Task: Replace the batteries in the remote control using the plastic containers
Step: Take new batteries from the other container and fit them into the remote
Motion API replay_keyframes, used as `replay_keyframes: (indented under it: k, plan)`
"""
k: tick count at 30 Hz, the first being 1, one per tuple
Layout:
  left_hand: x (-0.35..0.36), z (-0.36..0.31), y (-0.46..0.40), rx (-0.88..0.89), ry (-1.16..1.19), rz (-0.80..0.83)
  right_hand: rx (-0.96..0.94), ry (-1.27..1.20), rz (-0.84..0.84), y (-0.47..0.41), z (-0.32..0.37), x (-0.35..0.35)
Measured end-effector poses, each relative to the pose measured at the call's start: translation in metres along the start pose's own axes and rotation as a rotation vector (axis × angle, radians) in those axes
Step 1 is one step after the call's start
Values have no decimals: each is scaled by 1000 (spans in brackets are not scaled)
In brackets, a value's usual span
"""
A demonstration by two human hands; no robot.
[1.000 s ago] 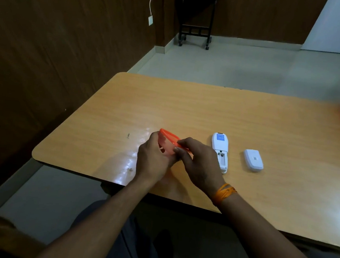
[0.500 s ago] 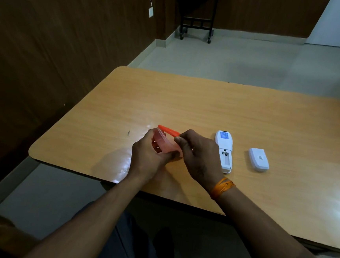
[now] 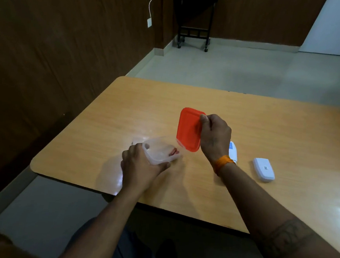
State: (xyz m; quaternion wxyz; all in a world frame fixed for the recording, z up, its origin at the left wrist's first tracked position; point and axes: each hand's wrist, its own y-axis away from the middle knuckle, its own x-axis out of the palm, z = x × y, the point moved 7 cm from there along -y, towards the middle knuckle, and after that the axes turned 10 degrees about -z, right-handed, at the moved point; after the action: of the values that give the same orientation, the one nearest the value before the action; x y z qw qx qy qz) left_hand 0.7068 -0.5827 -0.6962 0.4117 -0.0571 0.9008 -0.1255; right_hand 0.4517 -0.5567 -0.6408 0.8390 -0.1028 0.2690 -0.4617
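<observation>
Half a second ago both hands were bunched together on the closed box; now the lid is off and the hands have parted. Nearest, the left hand point(image 3: 141, 167) cups the clear plastic box point(image 3: 161, 151) low over the surface point(image 3: 287, 139), fingers point(image 3: 163, 165) wrapped under its near wall and thumb on the far rim, with something reddish inside, probably the batteries, though too blurred to tell. It looks light, thin-walled and a little slippery, so holding by the rim and base suits it. Just beyond, the right hand point(image 3: 214, 138) pinches the red lid point(image 3: 188, 129) by its right edge, thumb on top, holding it tilted upright in the air. Behind that wrist lies the white remote point(image 3: 232, 153), mostly hidden, and its cover point(image 3: 263, 169) rests well to the right.
</observation>
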Motion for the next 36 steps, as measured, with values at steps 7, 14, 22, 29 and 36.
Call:
replay_keyframes:
  k: [7, 14, 22, 29, 36]
  plan:
    - [-14, 9, -2, -128, -118, -139, 127, 106, 98, -17, -18, 30]
    - [-15, 18, -1, -168, -111, -143, 159, 259, 212, -17, -16, 51]
    - [-8, 27, -2, -128, -117, 9, -68, 457, 272, -3, -4, 52]
    - [-14, 23, -1, -111, -96, 32, -313, 503, 434, 44, 55, 83]
    - [-17, 35, 2, -122, -257, 174, -438, 790, 562, 60, 65, 107]
